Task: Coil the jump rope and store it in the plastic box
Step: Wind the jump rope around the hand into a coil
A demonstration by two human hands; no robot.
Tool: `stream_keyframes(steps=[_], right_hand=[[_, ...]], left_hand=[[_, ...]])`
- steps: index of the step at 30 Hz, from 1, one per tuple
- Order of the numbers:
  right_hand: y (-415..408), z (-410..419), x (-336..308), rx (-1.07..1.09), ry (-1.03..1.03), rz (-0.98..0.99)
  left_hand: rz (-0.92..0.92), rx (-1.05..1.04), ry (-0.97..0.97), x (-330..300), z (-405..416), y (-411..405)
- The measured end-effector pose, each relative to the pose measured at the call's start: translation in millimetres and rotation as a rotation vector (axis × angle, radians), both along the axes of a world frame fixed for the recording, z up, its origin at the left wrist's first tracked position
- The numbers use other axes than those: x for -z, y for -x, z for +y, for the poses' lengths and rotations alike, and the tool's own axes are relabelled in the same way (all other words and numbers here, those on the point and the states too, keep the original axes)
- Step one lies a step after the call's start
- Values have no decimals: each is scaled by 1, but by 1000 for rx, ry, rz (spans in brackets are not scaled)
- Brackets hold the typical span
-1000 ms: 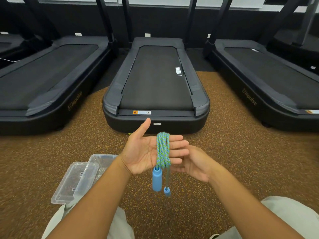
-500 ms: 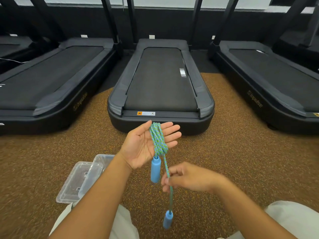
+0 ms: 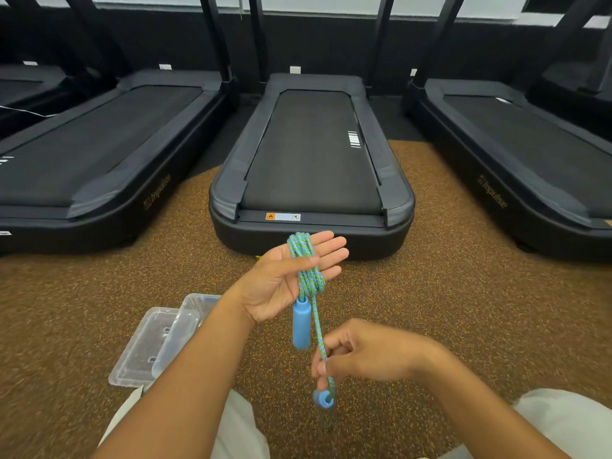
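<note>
The blue-green jump rope point(image 3: 306, 270) is coiled in several loops around my left hand point(image 3: 281, 279), which is held palm up, thumb pressing across the loops. One blue handle point(image 3: 301, 323) hangs down from the coil below the palm. My right hand point(image 3: 367, 354) pinches the loose end of the rope lower down, and the second blue handle point(image 3: 324, 399) dangles just under its fingers. The clear plastic box point(image 3: 195, 313) lies on the floor at the lower left, partly hidden behind my left forearm.
A clear lid point(image 3: 145, 349) lies against the box on its left. Three black treadmills stand ahead; the middle treadmill point(image 3: 311, 180) ends just beyond my left hand. The floor is brown speckled rubber point(image 3: 463, 293). My knees in light trousers show at the bottom.
My right hand came out from behind the left, took the loose rope end and pulled it down and toward me. The left thumb has closed across the coil.
</note>
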State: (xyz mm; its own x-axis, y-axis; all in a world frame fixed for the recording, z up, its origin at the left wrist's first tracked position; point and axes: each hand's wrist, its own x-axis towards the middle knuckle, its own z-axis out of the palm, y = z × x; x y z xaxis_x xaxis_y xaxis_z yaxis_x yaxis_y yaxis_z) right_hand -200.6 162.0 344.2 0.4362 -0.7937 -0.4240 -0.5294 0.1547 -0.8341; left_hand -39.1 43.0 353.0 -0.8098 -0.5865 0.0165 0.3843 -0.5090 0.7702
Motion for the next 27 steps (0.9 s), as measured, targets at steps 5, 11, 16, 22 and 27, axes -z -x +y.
stream_keyframes(steps=[5, 11, 16, 22, 27], right_hand=[[-3, 6, -21, 17, 80, 58], [0, 8, -60, 96, 288, 103], [17, 11, -94, 199, 360, -21], [32, 4, -99, 296, 467, -71], [42, -5, -90, 315, 548, -18]], left_hand=[[-37, 9, -114, -2, -4, 0], [-79, 45, -196, 2, -9, -2], [-133, 113, -159, 3, -4, -1], [-186, 234, -106, 16, 3, 11], [-226, 330, -73, 21, 13, 23]])
